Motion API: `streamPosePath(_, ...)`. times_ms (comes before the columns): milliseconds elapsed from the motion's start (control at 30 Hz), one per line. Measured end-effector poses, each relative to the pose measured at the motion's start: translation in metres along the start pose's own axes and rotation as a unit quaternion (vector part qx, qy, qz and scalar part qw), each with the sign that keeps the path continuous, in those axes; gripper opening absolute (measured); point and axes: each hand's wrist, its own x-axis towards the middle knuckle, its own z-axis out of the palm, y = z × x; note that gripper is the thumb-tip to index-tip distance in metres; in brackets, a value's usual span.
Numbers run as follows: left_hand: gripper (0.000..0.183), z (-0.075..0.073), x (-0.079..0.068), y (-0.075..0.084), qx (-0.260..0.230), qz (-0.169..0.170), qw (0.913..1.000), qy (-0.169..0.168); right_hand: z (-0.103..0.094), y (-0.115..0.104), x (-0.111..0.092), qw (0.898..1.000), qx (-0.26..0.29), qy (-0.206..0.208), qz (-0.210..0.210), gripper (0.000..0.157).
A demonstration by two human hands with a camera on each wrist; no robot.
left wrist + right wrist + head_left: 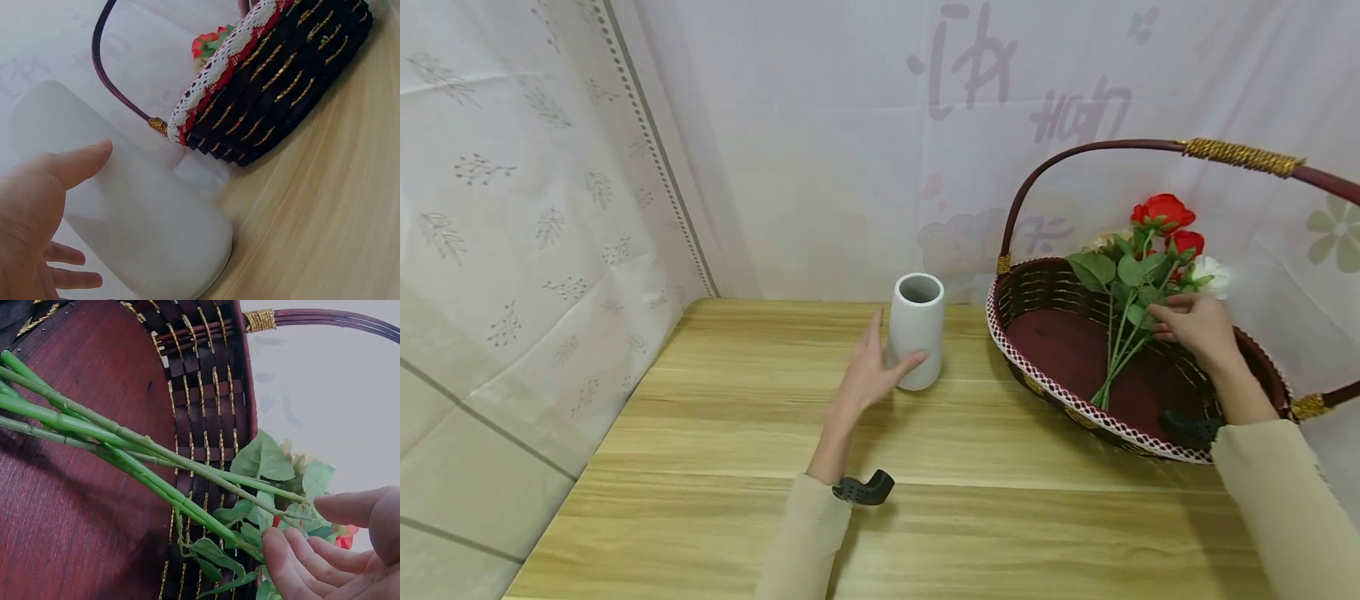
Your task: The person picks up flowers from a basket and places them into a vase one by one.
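A white cylindrical vase (917, 333) stands upright on the wooden table. My left hand (872, 371) is at its left side, thumb stretched across the front and fingers straight along the far side. From the left wrist, the vase (144, 206) fills the space in front of the thumb. On the right, my right hand (1198, 329) reaches over a wicker basket (1060, 392) to a bunch of artificial roses (1161, 217), red, white and cream. Thumb and loosely bent fingers stand apart around the upper stems (187, 469) and leaves, just below the blooms.
The basket's tall arched handle (1090, 148) rises behind and right of the flowers. White lace (1075, 408) edges its rim. A printed curtain (820, 167) hangs behind the table (700, 467), another at its left. Each wrist wears a black strap (865, 490).
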Motion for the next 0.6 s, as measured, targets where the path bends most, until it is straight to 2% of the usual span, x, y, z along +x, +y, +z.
streamPosePath(200,0.108,0.004,0.004,0.0,-0.014,0.01,0.9998,0.008,0.006,0.002,0.003,1.0,0.011,0.001,0.022,0.065)
streamPosePath(600,0.092,0.012,0.013,0.0,-0.077,0.071,0.9941,0.028,0.013,0.003,0.008,0.998,0.0,0.022,0.054,0.055)
